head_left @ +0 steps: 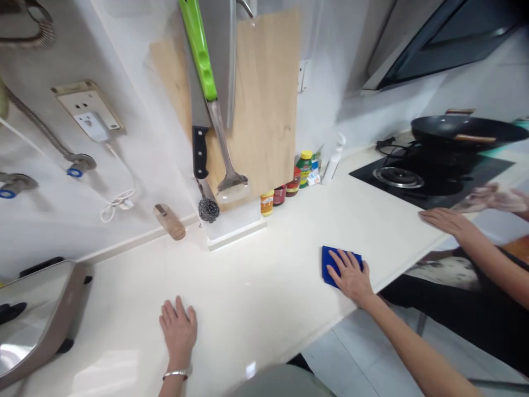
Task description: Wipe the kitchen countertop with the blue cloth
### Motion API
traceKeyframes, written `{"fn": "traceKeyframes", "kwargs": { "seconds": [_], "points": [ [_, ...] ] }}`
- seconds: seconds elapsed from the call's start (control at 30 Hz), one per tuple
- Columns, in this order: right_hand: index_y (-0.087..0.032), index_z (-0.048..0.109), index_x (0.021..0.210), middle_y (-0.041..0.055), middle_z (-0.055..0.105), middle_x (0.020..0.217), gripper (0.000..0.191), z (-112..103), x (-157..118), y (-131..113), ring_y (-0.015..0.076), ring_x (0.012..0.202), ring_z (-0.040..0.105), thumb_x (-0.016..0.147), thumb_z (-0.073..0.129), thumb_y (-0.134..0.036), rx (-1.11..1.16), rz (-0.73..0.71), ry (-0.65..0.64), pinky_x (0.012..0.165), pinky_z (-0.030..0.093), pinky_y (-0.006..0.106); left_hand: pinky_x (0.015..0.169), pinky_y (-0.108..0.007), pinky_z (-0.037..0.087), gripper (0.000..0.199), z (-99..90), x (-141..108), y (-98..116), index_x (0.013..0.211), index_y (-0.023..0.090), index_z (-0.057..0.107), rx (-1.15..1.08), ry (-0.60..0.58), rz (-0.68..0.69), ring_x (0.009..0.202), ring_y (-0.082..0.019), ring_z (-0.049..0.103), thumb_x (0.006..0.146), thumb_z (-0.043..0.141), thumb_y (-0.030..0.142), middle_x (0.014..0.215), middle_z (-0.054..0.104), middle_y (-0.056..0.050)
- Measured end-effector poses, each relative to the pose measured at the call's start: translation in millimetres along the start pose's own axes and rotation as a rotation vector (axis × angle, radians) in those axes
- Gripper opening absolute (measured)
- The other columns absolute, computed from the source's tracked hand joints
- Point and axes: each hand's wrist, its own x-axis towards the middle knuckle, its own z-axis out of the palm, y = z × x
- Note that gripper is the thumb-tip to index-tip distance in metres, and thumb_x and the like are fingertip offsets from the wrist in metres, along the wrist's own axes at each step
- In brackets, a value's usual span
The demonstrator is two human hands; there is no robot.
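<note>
My left hand (178, 326) lies flat on the white countertop (248, 303), fingers loosely spread and nothing under them that I can see. A bracelet circles that wrist. Further right, my right hand (351, 275) rests palm down on a folded blue cloth (328, 256), pressing it against the counter near the front edge. The fingers of this hand are stretched out and apart across the cloth, not wrapped round it. Part of the cloth is hidden under the palm.
A co-worker's hand (444, 220) rests on the counter's right edge; another holds a pale cloth (481, 197) by the stove (438, 179). A wok (458, 129) sits there. Jars (305, 165), a spray bottle (333, 160), a cutting board (264, 105) and a glass-lidded appliance (45, 314) surround the counter.
</note>
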Motion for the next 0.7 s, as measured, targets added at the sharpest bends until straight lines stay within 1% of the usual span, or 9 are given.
{"fn": "traceKeyframes", "kwargs": {
  "seconds": [0.07,0.13,0.23,0.33,0.43,0.47,0.53,0.6,0.7],
  "points": [
    [-0.027,0.032,0.155,0.0047,0.031,0.162,0.062,-4,-16,19,0.0292,0.148,0.021,0.099,0.02,-0.051,-0.014,0.057,-0.001,0.118,0.018,0.058,0.116,-0.066,0.029,0.064,-3.2,0,4,0.144,-0.001,0.043,0.006,0.002,0.015,0.149,-0.045,0.024,0.097,0.03,0.04,0.153,0.034,-0.037],
    [-0.023,0.031,0.155,0.0067,0.03,0.163,0.063,-11,-35,13,0.0306,0.149,0.018,0.099,0.021,-0.049,-0.027,0.089,-0.005,0.118,0.017,0.058,0.115,-0.067,0.029,0.064,-5.8,2,7,0.144,-0.001,0.042,0.005,0.002,0.023,0.149,-0.045,0.025,0.097,0.031,0.039,0.153,0.033,-0.037],
    [-0.022,0.028,0.157,0.0071,0.027,0.164,0.064,-23,-69,-29,0.0322,0.15,0.014,0.097,0.028,-0.045,-0.022,0.025,-0.024,0.12,0.013,0.06,0.113,-0.068,0.03,0.063,-8.8,4,12,0.145,0.0,0.041,-0.003,0.0,0.03,0.148,-0.045,0.025,0.096,0.032,0.039,0.154,0.033,-0.035],
    [-0.023,0.026,0.157,0.0071,0.023,0.165,0.066,-36,-106,-90,0.0337,0.152,0.011,0.095,0.033,-0.042,0.042,-0.109,-0.059,0.12,0.007,0.062,0.112,-0.068,0.03,0.064,-11.6,5,14,0.145,0.0,0.04,-0.016,-0.015,0.035,0.148,-0.045,0.025,0.095,0.032,0.039,0.152,0.034,-0.035],
    [-0.023,0.017,0.159,0.0086,0.014,0.167,0.074,-50,-138,-148,0.0383,0.152,0.006,0.092,0.041,-0.042,0.148,-0.217,-0.131,0.119,0.003,0.066,0.112,-0.068,0.03,0.064,-14.3,6,15,0.146,0.002,0.039,-0.033,-0.031,0.032,0.148,-0.044,0.024,0.094,0.033,0.039,0.153,0.034,-0.033],
    [-0.024,0.013,0.16,0.0087,0.011,0.167,0.076,-54,-146,-163,0.0395,0.152,0.005,0.092,0.043,-0.043,0.195,-0.293,-0.165,0.119,0.001,0.068,0.111,-0.067,0.03,0.064,-15.1,6,15,0.146,0.002,0.038,-0.038,-0.041,0.029,0.147,-0.044,0.024,0.094,0.033,0.039,0.153,0.034,-0.033],
    [-0.026,0.007,0.16,0.0086,0.004,0.168,0.08,-63,-154,-183,0.0408,0.152,0.004,0.093,0.045,-0.047,0.281,-0.44,-0.24,0.118,0.001,0.07,0.111,-0.066,0.03,0.064,-16.3,7,14,0.147,0.003,0.037,-0.046,-0.068,0.02,0.147,-0.043,0.024,0.093,0.032,0.04,0.153,0.033,-0.032],
    [-0.028,0.005,0.16,0.0087,0.0,0.168,0.08,-72,-154,-191,0.041,0.152,0.003,0.094,0.044,-0.05,0.339,-0.538,-0.318,0.118,0.002,0.072,0.111,-0.066,0.03,0.065,-16.4,7,13,0.147,0.004,0.037,-0.054,-0.094,0.009,0.146,-0.043,0.025,0.093,0.031,0.041,0.153,0.034,-0.032],
    [-0.028,0.012,0.16,0.0099,0.003,0.167,0.078,-84,-148,-190,0.0401,0.152,0.003,0.094,0.045,-0.053,0.36,-0.56,-0.407,0.118,0.004,0.072,0.111,-0.065,0.031,0.067,-14.5,7,12,0.146,0.004,0.038,-0.054,-0.107,-0.002,0.146,-0.043,0.026,0.093,0.028,0.043,0.153,0.034,-0.032]
  ]
}}
